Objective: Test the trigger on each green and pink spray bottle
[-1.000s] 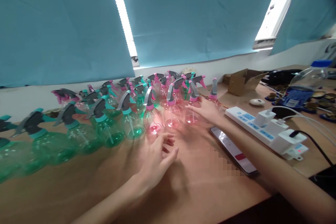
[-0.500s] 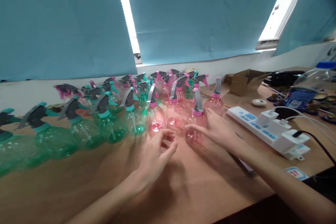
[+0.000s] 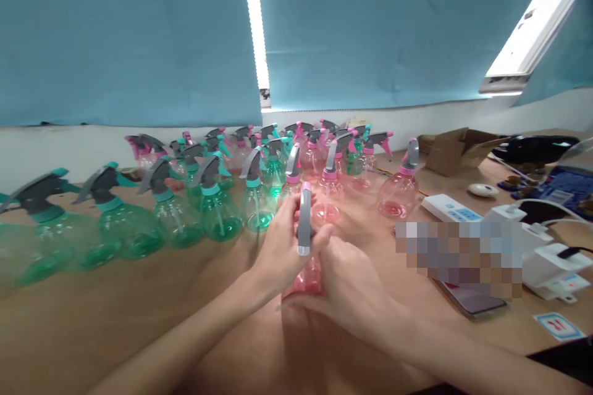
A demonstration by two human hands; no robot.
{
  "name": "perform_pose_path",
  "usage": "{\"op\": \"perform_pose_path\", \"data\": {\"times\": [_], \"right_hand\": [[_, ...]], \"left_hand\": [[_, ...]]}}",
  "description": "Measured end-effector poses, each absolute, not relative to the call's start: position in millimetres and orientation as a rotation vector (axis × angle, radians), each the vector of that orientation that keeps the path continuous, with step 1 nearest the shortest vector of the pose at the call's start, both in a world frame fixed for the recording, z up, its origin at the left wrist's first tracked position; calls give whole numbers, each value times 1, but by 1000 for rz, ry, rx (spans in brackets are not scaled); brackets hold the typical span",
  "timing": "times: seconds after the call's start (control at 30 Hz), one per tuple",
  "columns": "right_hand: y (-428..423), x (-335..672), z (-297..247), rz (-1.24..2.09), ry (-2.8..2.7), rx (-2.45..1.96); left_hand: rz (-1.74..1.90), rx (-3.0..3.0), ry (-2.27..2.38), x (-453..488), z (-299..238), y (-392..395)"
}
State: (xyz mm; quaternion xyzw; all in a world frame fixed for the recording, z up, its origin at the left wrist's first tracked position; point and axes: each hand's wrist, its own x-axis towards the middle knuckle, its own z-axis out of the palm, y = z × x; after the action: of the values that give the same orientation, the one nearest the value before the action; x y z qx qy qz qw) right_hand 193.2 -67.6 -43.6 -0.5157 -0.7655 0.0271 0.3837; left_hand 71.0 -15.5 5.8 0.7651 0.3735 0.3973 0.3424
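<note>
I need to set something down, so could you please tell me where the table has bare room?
The widest bare patch of table lies between the front green spray bottles and the left forearm. A smaller one lies between the right hand and the phone. It is crowded among the spray bottles behind and around the power strip at right.

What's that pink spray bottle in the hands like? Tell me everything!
The see-through pink, plastic-looking spray bottle has a grey spray head, pink at its far end. It looks roughly upright. The left hand wraps around its top; the right hand holds its body. The hands hide its neck; whether its base is resting is unclear.
</note>
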Motion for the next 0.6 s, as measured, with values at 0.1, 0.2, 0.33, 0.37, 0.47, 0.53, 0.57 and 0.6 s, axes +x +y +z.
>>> {"op": "perform_pose_path", "data": {"times": [0.1, 0.2, 0.33, 0.37, 0.47, 0.53, 0.57, 0.6], "right_hand": [[-64, 186, -49, 232, -2064, -1274], [-57, 189, -48, 383, -2182, -1201], [-40, 208, -51, 427, -2427, -1158], [-35, 213, -55, 374, -2459, -1144], [-26, 223, -70, 314, -2478, -1132], [-26, 225, -79, 331, -2466, -1162], [-26, 225, -82, 346, -2460, -1178], [-27, 225, -83, 365, -2457, -1191]], "left_hand": [[1067, 2044, 944, 56, 6, -13], [1093, 2098, 900, 39, 3, -10], [1118, 2137, 901, 28, 1, -5], [1121, 2128, 906, 27, 0, -4], [1120, 2084, 926, 29, -1, 2], [1136, 2075, 920, 32, -2, 7], [1146, 2075, 910, 33, -3, 10], [1157, 2077, 897, 33, -4, 12]]}}
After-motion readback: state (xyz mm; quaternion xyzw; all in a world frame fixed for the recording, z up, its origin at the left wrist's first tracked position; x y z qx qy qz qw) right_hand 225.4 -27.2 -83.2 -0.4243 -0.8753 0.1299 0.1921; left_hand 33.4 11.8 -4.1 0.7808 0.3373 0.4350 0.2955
